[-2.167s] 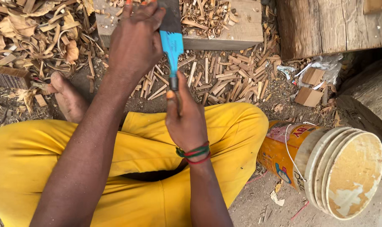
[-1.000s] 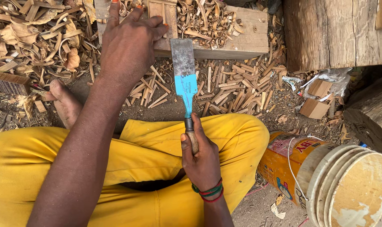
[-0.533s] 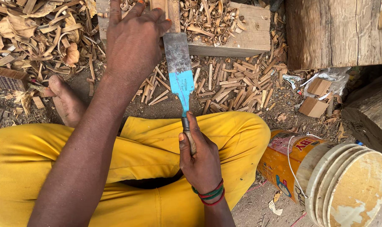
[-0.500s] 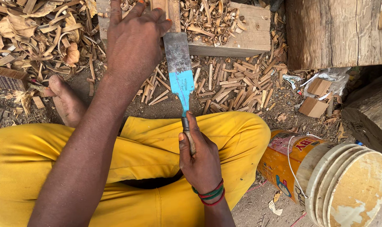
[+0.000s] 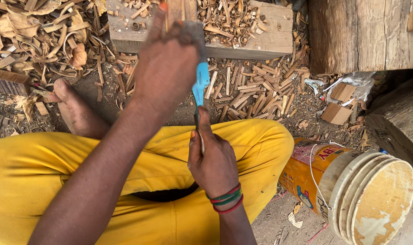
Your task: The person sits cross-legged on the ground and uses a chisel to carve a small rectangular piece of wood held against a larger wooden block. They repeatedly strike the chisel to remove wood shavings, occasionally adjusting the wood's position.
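Right hand (image 5: 214, 161) fingers (image 5: 195, 149) are wrapped tight around the handle of the blue-painted flat steel chisel (image 5: 200, 84), blade toward twelve o'clock. Left hand (image 5: 168, 63) fingers pinch a thin wooden piece (image 5: 175, 9) upright on the pale wooden block (image 5: 265, 41). Paring looks underway; the next stroke needs a steady downward push.

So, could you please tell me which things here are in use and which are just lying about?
In use: right hand gripping chisel; left hand on the wood strip; block.
Lying about: bucket, shavings, cardboard, log.
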